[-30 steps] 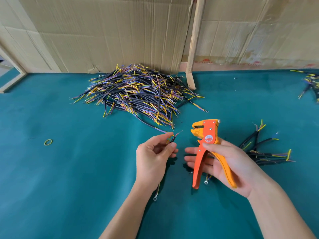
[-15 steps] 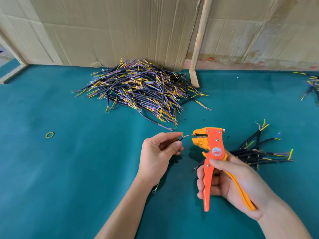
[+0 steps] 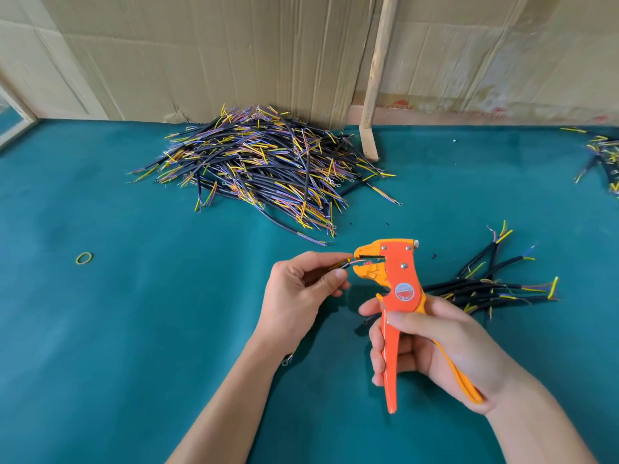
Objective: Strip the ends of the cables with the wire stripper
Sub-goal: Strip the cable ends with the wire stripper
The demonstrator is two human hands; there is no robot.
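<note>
Orange wire stripper point(image 3: 397, 283) gripped by right hand point(image 3: 432, 346), jaws parted, thin cable point(image 3: 341, 264) pinched at left hand point(image 3: 298, 296) fingertips, its tip between jaws

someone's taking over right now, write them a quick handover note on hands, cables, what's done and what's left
Left hand pinches one cable, its wire end fed into the stripper's open jaws.
Right hand holds the orange wire stripper by its handles, not squeezed.
Big cable pile lies at the back by the cardboard; a smaller batch lies to the right.
Next: squeeze, pull off the insulation, take another cable from the pile.
</note>
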